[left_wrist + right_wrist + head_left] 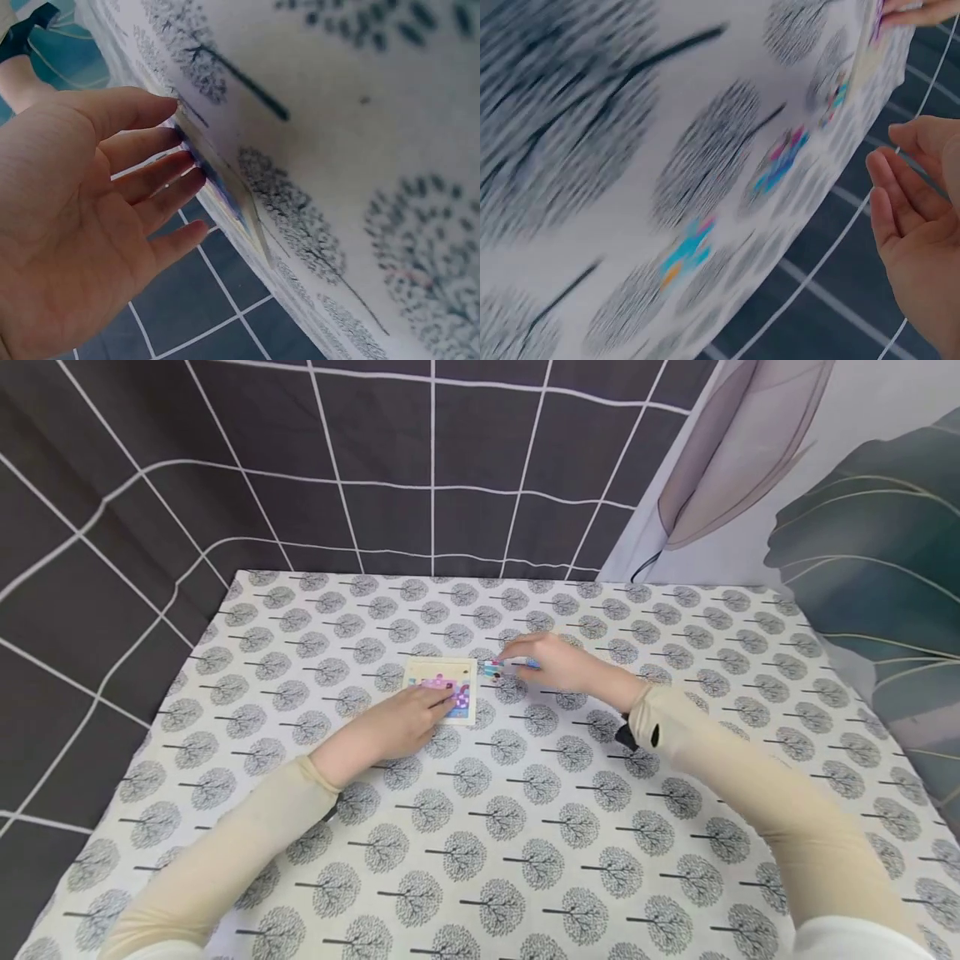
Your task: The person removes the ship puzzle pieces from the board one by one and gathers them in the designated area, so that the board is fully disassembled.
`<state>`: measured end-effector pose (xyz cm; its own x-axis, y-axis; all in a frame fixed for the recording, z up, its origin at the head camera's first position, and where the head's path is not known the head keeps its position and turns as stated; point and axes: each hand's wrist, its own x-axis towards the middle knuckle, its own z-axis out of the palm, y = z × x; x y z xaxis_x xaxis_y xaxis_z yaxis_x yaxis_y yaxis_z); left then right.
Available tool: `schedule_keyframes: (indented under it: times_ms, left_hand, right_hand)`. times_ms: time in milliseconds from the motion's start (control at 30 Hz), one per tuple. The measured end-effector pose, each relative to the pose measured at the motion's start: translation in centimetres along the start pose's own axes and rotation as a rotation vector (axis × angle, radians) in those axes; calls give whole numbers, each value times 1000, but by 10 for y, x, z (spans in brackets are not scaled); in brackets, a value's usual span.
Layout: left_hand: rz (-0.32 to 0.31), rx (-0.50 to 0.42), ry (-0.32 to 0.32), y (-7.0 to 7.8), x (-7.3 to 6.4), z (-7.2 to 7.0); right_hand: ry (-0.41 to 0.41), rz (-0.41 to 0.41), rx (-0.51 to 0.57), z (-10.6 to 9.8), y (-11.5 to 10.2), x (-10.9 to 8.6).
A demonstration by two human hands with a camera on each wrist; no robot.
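A small square puzzle board (467,680) with a pink and blue picture lies on the tree-print tablecloth (480,827), a little behind the middle. My left hand (408,718) rests on it with straight fingers, and the fingertips (184,161) touch the board (229,191). Just right of the board lie a few loose coloured pieces (491,670). My right hand (558,664) hovers over them. The right wrist view is blurred. It shows the right hand (919,225) with relaxed fingers and nothing in it, a short way above the pieces (780,161).
A dark cloth with a white grid (337,468) hangs behind and to the left of the table. A leaf-print curtain (862,527) hangs on the right. A thin black cable (645,566) shows at the table's far edge.
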<state>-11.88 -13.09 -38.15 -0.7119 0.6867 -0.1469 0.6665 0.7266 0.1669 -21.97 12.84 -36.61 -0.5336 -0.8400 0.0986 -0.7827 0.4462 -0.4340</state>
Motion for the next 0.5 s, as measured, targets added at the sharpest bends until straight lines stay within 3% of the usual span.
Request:
schedule_keyframes:
  times_ms: [233, 500]
  left_hand:
    - [-18, 21, 19, 6, -7, 2]
    - [-14, 21, -2, 8, -15, 1]
  right_hand:
    - [-62, -36, 9, 20, -16, 28]
    - [-139, 11, 8, 26, -26, 49]
